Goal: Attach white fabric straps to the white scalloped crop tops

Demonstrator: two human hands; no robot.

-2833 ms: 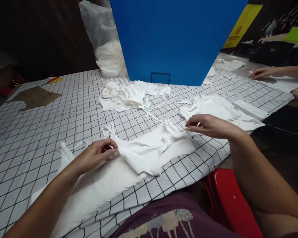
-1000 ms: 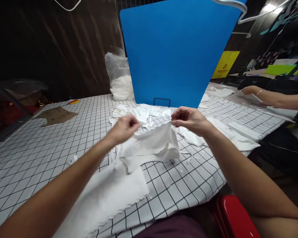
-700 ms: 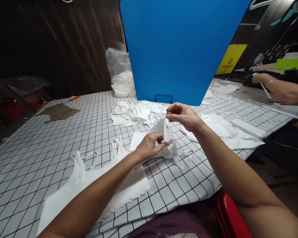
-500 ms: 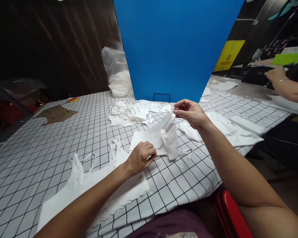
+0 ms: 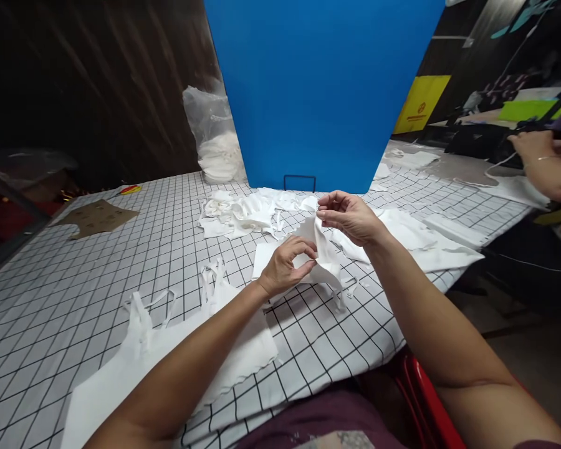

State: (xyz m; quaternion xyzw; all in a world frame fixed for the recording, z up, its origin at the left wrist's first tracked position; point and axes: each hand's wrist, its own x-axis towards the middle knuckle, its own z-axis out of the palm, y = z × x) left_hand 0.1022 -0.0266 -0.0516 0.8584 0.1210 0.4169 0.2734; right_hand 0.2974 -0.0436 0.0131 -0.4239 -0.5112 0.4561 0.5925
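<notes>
A white camisole [image 5: 328, 252] with a scalloped edge hangs bunched between my hands, its lower part resting on the table. My right hand [image 5: 348, 217] pinches its upper edge between thumb and fingertips. Lower and to the left, my left hand [image 5: 287, 267] has thumb and forefinger curled together on a fold of the same cloth. A thin strap dangles below. Under my left forearm, another white camisole [image 5: 168, 355] lies spread out with its straps pointing away from me.
Loose white cloth pieces [image 5: 243, 212] are heaped behind my hands, and more white fabric [image 5: 411, 234] lies at right. A blue board [image 5: 318, 93] stands behind. A brown pattern piece [image 5: 98, 218] lies far left on the checked tablecloth [image 5: 168, 212]. Another person's hand [image 5: 537, 149] works at far right.
My left hand has risen and moved right, from the camisole's lower edge to a fold nearer my right hand. The cloth is more bunched. My right hand keeps its pinch.
</notes>
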